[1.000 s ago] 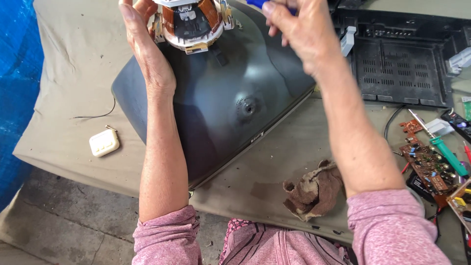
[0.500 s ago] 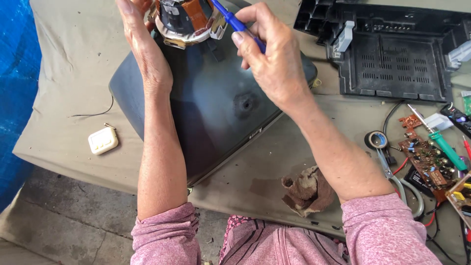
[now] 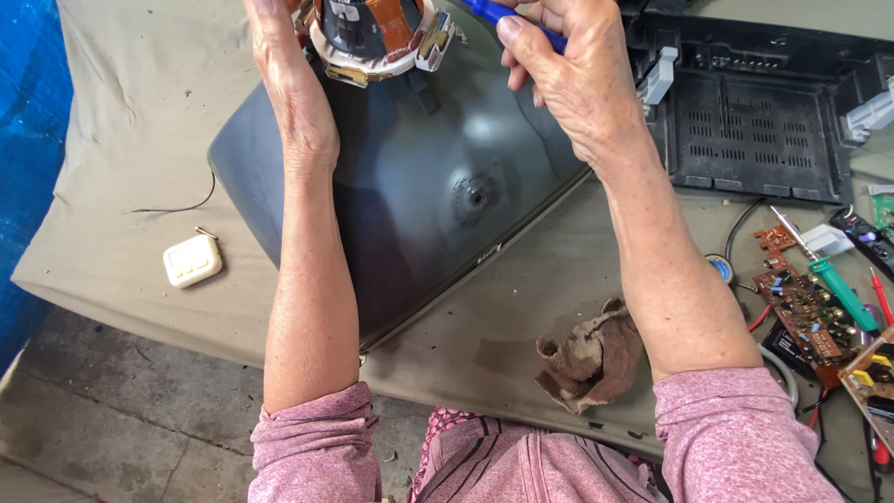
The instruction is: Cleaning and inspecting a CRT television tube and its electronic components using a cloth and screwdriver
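Note:
A dark grey picture tube lies face down on a beige cloth, its neck end pointing up at the top of the view. Around the neck sits a white ring with copper windings, the deflection yoke. My left hand rests against the left side of the yoke; its fingers run out of the top of the frame. My right hand is closed on a blue-handled tool, held just right of the yoke. The tool's tip is hidden.
A black plastic back cover lies at upper right. Brown circuit boards, a green-handled screwdriver and wires crowd the right edge. A crumpled brown rag lies near my right elbow. A small cream box sits left.
My right hand came down from above the tube with the blue tool and now sits beside the yoke. My left hand stayed on the yoke.

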